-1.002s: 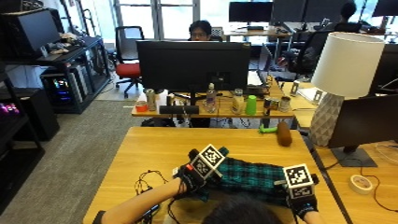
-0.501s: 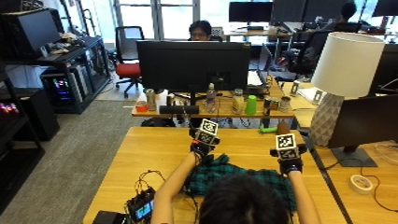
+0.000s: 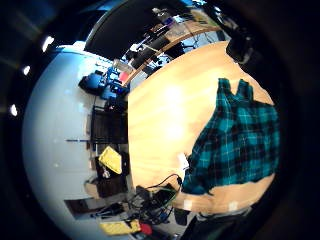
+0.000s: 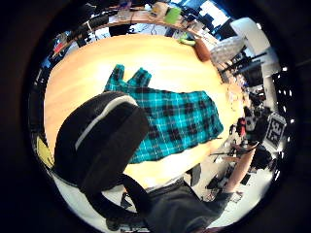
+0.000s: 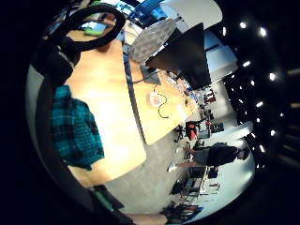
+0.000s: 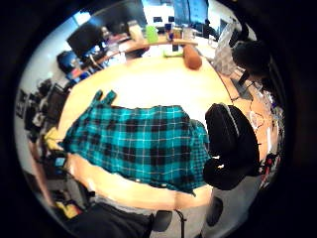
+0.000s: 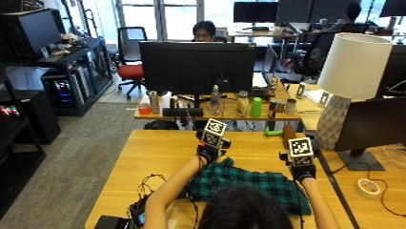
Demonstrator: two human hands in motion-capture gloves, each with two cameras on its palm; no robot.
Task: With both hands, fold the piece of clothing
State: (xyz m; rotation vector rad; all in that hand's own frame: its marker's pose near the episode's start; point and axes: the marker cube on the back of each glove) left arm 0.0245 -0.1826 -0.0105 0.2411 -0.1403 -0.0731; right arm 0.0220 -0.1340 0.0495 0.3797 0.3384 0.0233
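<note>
A person sits at a light wooden table [image 7: 158,148], both gloved hands raised above a teal-and-black plaid garment [image 7: 247,183] that lies spread flat on the tabletop in front of them. No part of the garment is lifted; both hands are apart from it. In the right thumb side palm view the plaid garment shows its full outline, two short tabs at one end and a wavy hem towards the person. Behind the table a large dark monitor [image 7: 197,67] stands on a second desk carrying a row of bottles, a green bottle [image 7: 256,107] among them. A white-shaded lamp [image 7: 352,71] rises at the right, beside a smaller dark screen [image 7: 371,129]. The left hand [image 7: 208,151] is held over the garment's far edge, the right hand [image 7: 303,171] above its right side; whether the fingers of either are extended or curled cannot be told. A tangle of black cable [image 7: 149,183] lies on the table by the left forearm, and a small white roll [image 7: 368,187] rests near the right edge.
</note>
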